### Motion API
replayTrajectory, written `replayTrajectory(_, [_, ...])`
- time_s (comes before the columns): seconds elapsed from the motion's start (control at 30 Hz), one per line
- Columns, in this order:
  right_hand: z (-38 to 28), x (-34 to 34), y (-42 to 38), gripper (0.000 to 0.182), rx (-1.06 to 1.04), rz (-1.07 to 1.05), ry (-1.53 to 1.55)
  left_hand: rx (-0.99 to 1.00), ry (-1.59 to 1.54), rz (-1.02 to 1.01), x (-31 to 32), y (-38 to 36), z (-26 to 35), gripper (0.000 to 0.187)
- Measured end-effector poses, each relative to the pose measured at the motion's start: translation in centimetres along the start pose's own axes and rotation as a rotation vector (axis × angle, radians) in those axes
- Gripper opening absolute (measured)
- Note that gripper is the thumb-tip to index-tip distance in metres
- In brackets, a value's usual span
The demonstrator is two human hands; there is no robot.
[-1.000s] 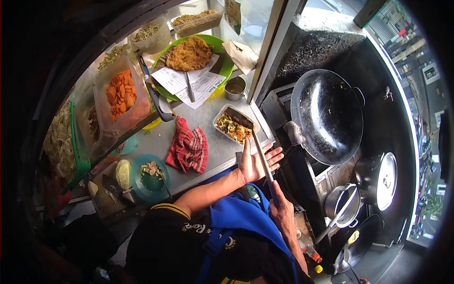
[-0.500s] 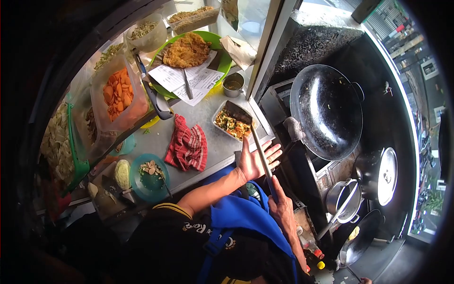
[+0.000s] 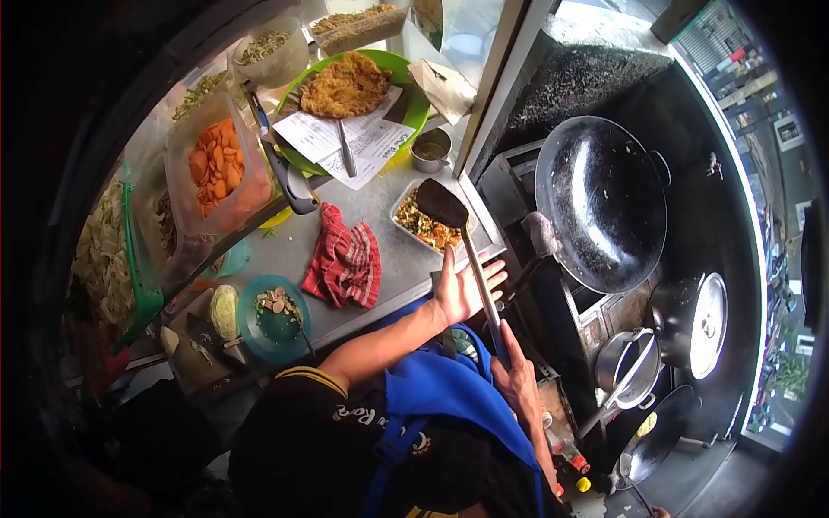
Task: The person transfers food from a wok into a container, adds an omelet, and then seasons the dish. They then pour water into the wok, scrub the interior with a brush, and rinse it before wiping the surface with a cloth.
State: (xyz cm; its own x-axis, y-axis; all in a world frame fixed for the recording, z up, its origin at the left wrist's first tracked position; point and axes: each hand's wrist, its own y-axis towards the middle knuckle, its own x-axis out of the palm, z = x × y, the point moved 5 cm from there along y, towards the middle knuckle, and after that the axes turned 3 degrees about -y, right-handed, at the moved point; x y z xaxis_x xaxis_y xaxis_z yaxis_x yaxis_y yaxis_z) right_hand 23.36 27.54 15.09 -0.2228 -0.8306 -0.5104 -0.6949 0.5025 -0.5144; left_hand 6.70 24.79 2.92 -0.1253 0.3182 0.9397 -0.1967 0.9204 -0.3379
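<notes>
My right hand (image 3: 516,380) is closed round the handle of a long wok spatula (image 3: 485,281). Its dark, wide blade hangs over a small rectangular container (image 3: 400,222) of chopped mixed food (image 3: 420,226), hiding part of the contents. Palm up, my left hand (image 3: 462,292) lies open just below that container with its fingers stretched out. The spatula's handle crosses in front of those fingers. A crumpled red checked cloth (image 3: 341,259) rests on the metal counter (image 3: 289,250) to the left of the container.
On the right, a big wok (image 3: 600,203) sits on the stove, with a lidded pot (image 3: 710,324) and a saucepan (image 3: 615,358) below. A green plate (image 3: 416,108) bears a fried omelette (image 3: 345,85) and papers. Carrots (image 3: 218,164) fill a tub; a teal plate (image 3: 272,341) holds sliced pieces.
The spatula's blade has come up and turned, from down in the container to above it, baring more of the food. Both hands stay nearly where they were; the view has shifted slightly.
</notes>
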Motion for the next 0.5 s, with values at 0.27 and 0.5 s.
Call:
replayTrajectory(0.27, [0.6, -1.2, -1.1, 0.075, -0.136, -0.008, 0.161, 0.494, 1.195, 0.140, 3.9, -8.4, 6.2, 0.051])
replayTrajectory(0.5, [2.2, -1.2, -0.1, 0.075, -0.166, -0.045, 0.248, 1.409, 2.387, 0.766, 23.6, -16.9, 16.9, 0.027])
